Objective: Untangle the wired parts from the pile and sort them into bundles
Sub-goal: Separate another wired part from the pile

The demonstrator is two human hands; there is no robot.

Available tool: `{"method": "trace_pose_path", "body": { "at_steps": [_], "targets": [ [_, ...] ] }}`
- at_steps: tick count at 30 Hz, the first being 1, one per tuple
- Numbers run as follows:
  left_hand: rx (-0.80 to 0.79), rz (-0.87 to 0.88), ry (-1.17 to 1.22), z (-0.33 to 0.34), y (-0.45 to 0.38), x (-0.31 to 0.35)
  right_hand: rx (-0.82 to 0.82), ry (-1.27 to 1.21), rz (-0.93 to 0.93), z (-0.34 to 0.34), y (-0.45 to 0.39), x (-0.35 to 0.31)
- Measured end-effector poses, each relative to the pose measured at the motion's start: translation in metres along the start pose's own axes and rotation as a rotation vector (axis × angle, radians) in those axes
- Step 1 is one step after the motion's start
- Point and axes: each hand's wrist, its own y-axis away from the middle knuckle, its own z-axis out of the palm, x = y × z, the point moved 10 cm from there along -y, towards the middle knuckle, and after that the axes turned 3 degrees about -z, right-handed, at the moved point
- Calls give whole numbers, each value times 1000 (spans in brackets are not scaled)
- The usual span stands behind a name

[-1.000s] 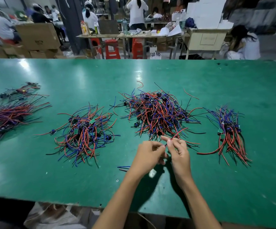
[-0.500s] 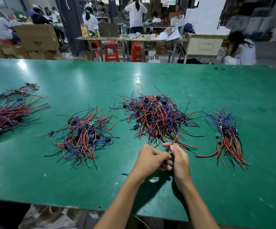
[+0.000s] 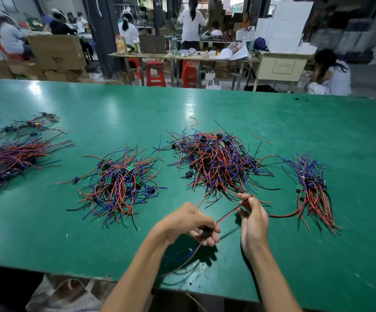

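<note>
Both forearms are extended over the green counter (image 3: 47,233), where one wired part (image 3: 230,212), just in front of the tangled pile (image 3: 216,161), is clamped in the curled grip of the left hand (image 3: 189,224) and pinched at its far end by the right hand (image 3: 253,219), with crowded workbenches (image 3: 182,55) seen behind.

Green worktable (image 3: 227,109); behind it red stools (image 3: 155,73), cardboard boxes (image 3: 56,51), cluttered benches (image 3: 182,55)

red stools (image 3: 156,73) and cardboard boxes (image 3: 56,51) beyond green table (image 3: 205,109)
</note>
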Motion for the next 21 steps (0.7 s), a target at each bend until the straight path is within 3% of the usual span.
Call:
{"method": "trace_pose_path", "body": {
  "at_steps": [4,9,15,21],
  "targets": [
    [31,12,-15,-1,-5,10,-81,-104,45,4,4,-2],
    [24,40,-78,0,-6,23,-263,110,-19,20,17,-7],
    [46,59,-53,-19,5,15,-139,-138,58,5,13,-12],
    [233,165,-115,-51,11,15,-81,-286,171,-4,14,-7]
  ]
}}
